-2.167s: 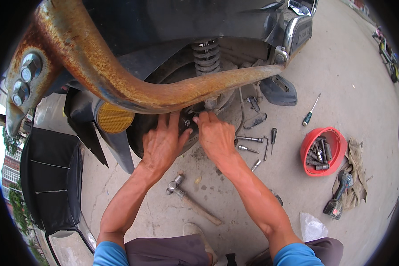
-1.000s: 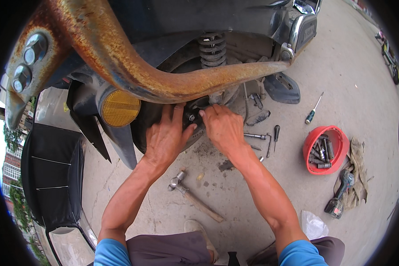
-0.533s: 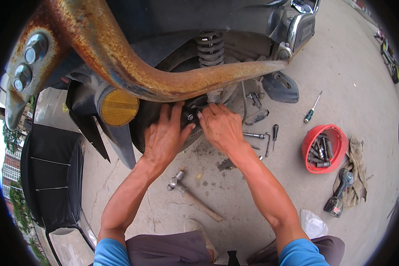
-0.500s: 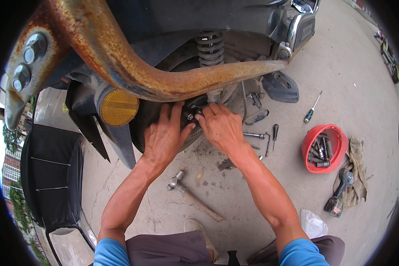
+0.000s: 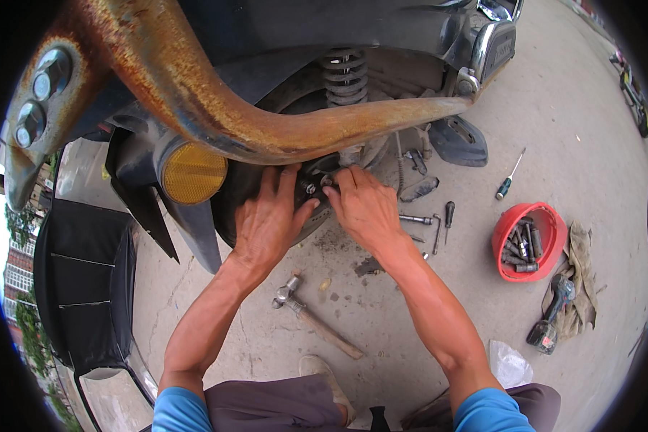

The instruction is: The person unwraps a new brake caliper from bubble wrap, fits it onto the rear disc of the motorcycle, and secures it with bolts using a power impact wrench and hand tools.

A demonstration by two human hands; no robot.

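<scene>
Under the rusty curved bar (image 5: 288, 137) of a dark vehicle, both my hands reach to a black wheel (image 5: 227, 183). My left hand (image 5: 266, 219) rests against the wheel's face with fingers stretched and thumb apart, holding nothing. Between the hands sit small metal bolt ends (image 5: 310, 188) near the wheel's centre. My right hand (image 5: 367, 209) is curled beside them, thumb and fingertips drawn together at a small round metal part (image 5: 327, 180). Whether that part is gripped or only touched is hidden by the fingers. Above the hands stands a coil spring (image 5: 345, 78).
On the concrete lie a hammer (image 5: 317, 317), a ratchet wrench (image 5: 416, 219) and screwdrivers (image 5: 510, 176). To the right stands a red bowl (image 5: 502, 248) of sockets, beside a cordless power tool (image 5: 552, 313) on a rag (image 5: 577, 288). An amber round reflector (image 5: 194, 173) is left of my left hand.
My right hand has shifted slightly right, baring more of the small round metal part by its thumb. My left hand stays in place.
</scene>
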